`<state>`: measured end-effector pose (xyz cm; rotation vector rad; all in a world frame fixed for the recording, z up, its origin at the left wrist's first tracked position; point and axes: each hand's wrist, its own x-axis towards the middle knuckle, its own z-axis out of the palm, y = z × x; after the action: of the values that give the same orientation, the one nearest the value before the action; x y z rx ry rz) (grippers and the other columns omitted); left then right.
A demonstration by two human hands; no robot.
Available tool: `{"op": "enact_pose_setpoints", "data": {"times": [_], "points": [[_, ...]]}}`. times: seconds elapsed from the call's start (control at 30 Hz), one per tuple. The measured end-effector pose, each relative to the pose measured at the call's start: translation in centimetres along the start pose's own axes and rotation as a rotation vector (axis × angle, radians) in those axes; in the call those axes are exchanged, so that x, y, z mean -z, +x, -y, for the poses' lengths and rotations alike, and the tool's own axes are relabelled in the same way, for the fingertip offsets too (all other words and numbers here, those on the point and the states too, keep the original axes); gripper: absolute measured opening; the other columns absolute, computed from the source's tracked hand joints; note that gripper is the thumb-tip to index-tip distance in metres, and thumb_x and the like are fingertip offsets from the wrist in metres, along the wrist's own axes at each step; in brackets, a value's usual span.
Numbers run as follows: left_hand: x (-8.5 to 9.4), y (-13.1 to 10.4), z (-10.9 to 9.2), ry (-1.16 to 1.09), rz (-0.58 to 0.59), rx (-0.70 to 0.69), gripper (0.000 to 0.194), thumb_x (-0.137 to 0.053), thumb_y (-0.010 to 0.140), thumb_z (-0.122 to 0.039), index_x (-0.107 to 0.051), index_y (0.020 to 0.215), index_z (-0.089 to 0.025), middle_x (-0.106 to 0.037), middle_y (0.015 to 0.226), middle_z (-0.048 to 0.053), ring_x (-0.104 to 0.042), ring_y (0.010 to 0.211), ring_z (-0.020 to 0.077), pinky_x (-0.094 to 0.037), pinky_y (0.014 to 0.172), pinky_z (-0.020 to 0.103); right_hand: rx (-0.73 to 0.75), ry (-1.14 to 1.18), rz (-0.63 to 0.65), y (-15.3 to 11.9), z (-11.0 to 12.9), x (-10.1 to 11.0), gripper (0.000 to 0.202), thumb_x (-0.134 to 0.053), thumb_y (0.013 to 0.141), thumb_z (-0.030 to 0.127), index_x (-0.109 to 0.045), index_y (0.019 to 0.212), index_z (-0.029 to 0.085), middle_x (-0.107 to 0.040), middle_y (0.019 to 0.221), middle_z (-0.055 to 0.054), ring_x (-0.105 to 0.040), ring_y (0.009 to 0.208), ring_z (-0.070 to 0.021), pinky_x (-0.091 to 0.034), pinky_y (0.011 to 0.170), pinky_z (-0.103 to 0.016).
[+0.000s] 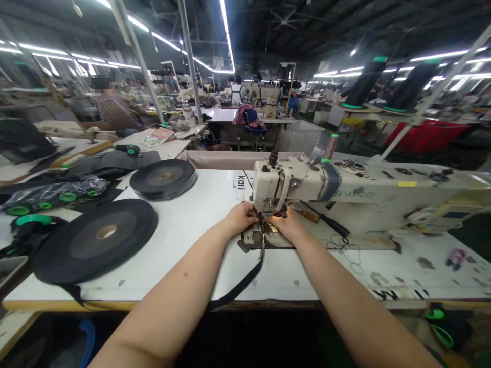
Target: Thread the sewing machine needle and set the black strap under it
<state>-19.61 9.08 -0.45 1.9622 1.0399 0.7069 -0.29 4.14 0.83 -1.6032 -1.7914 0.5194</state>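
Under the head of a cream sewing machine, both hands meet at the needle area. My left hand is on the left of the needle, its fingers closed in a pinch; what they hold is too small and dark to tell. Just right of the needle is my right hand, fingers bent in and partly hidden by the machine head, with whatever they grip not visible. A black tape runs from a metal guide in front of the needle down over the table's front edge.
Two large rolls of black tape lie on the white table at left. A screwdriver and loose thread are behind my right arm. Pink snips lie far right. Black thread cones stand behind; another person sits at left.
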Motion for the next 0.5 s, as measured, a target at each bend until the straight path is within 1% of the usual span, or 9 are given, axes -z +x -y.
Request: {"op": "enact_pose_setpoints", "data": {"times": [0.1, 0.17, 0.27, 0.37, 0.5], "points": [[-0.05, 0.16, 0.24, -0.018, 0.009, -0.022, 0.011, -0.070, 0.073, -0.013, -0.071, 0.084, -0.014, -0.072, 0.083, 0.004, -0.063, 0.080, 0.0185, -0.048, 0.080, 0.030, -0.003, 0.091, -0.008, 0.13, -0.14, -0.28, 0.017, -0.066, 0.079, 0.029, -0.073, 0.088, 0.017, -0.076, 0.095, -0.008, -0.068, 0.090, -0.0226, -0.050, 0.080, -0.028], [-0.13, 0.27, 0.32, -0.034, 0.017, -0.035, 0.013, -0.068, 0.074, -0.013, -0.073, 0.086, -0.013, -0.073, 0.085, 0.004, -0.064, 0.082, 0.0188, -0.050, 0.080, 0.029, -0.010, 0.094, -0.021, 0.27, -0.27, -0.39, 0.016, -0.064, 0.079, 0.028, -0.073, 0.085, 0.017, -0.075, 0.090, -0.008, -0.068, 0.090, -0.0234, -0.050, 0.080, -0.029], [-0.27, 0.36, 0.31, -0.051, 0.014, -0.050, 0.018, -0.068, 0.071, -0.011, -0.074, 0.088, -0.013, -0.074, 0.088, 0.004, -0.065, 0.083, 0.0195, -0.051, 0.080, 0.029, -0.007, 0.056, -0.041, 0.34, -0.35, -0.32, 0.014, -0.060, 0.079, 0.026, -0.071, 0.076, 0.017, -0.073, 0.078, -0.008, -0.067, 0.085, -0.0232, -0.050, 0.074, -0.027], [-0.39, 0.39, 0.22, -0.060, 0.000, -0.068, 0.022, -0.068, 0.068, -0.010, -0.074, 0.089, -0.014, -0.074, 0.087, 0.004, -0.066, 0.084, 0.0208, -0.052, 0.082, 0.030, 0.005, 0.020, -0.071, 0.27, -0.32, -0.17, 0.015, -0.057, 0.078, 0.024, -0.067, 0.069, 0.018, -0.070, 0.071, -0.007, -0.065, 0.077, -0.0215, -0.048, 0.068, -0.026], [-0.51, 0.52, 0.24, -0.057, -0.007, -0.095, 0.024, -0.066, 0.067, -0.011, -0.074, 0.088, -0.014, -0.073, 0.086, 0.004, -0.066, 0.086, 0.0226, -0.052, 0.085, 0.032, 0.012, -0.007, -0.105, 0.21, -0.43, -0.14, 0.016, -0.055, 0.073, 0.020, -0.058, 0.058, 0.018, -0.064, 0.060, -0.004, -0.058, 0.063, -0.0175, -0.043, 0.059, -0.024]]}}
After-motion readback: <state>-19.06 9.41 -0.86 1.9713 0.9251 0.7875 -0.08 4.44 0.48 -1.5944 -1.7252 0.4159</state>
